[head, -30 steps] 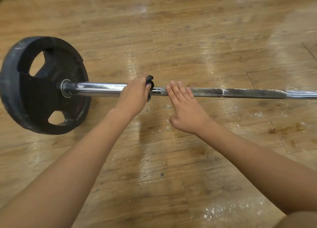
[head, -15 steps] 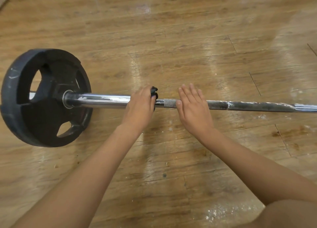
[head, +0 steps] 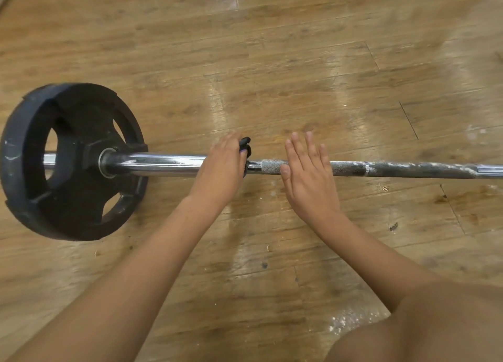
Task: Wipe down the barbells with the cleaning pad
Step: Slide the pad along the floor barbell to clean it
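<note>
Two hands were on the long steel barbell (head: 163, 164) lying on the glossy wooden floor (head: 272, 62); heavy, stiff and likely to roll, it seemed best steadied at the rough knurling. The left hand (head: 221, 165) clamped curled fingers on the small black cleaning pad (head: 245, 144) around the bar, and the right hand (head: 307, 171) pressed flat, fingers straight. Its sleeve shone, its shaft was dark with white smears.

Worn wooden plank floor (head: 272, 35) — light streaks (head: 226, 108) gleam at twelve o'clock, white powder (head: 351, 321) lies at five o'clock.
</note>
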`<state>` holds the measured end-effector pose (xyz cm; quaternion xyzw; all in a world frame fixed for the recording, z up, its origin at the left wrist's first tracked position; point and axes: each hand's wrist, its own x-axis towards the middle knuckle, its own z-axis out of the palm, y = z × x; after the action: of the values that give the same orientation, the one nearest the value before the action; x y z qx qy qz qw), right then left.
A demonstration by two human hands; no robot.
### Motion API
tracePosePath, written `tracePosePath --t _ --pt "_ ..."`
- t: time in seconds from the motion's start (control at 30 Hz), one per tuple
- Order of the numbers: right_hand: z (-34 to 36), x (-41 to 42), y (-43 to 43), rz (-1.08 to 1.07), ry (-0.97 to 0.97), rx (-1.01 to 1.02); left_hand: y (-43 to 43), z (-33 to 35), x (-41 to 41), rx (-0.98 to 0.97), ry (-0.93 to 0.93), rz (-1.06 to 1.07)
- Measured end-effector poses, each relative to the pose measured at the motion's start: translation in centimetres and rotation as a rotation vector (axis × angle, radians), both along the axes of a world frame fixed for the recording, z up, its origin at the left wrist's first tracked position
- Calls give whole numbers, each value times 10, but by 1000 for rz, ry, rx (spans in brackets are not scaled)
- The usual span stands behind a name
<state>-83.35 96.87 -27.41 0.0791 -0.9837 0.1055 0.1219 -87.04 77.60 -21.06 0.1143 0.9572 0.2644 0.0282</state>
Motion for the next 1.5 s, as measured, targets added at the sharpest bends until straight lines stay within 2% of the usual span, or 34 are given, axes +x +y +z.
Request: tracePosePath --t 0.13,0.3,0.5,0.67,0.73,0.83,1.0,1.1,1.2,1.33,1.5 --pt "-1 7 -3 -3 18 0 -4 -10 39 -15 -21 46" --pt "-4 19 -10 -45 62 -15 -7 -4 9 -15 -13 -2" --pt "-11 29 -14 -52 111 -41 -9 -11 70 -31 27 56" --pt "-16 41 -19 -92 147 -67 -11 -5 49 4 26 36" --pt "-18 44 -21 -98 158 -78 -12 -6 64 51 28 71" --pt "-21 50 -21 -100 182 -83 -14 -16 92 14 78 73" --pt "-24 60 -22 -95 210 -69 -14 -16 74 23 59 107" --pt "-26 63 -22 -92 217 -82 -13 -19 92 43 89 98" --pt "-28 68 -23 -90 215 -92 -16 -22 96 2 74 67" --pt "-30 72 -25 -112 219 -99 -13 -10 65 -25 -48 67" --pt "-31 75 -25 -102 231 -118 -9 -2 110 -29 -21 132"
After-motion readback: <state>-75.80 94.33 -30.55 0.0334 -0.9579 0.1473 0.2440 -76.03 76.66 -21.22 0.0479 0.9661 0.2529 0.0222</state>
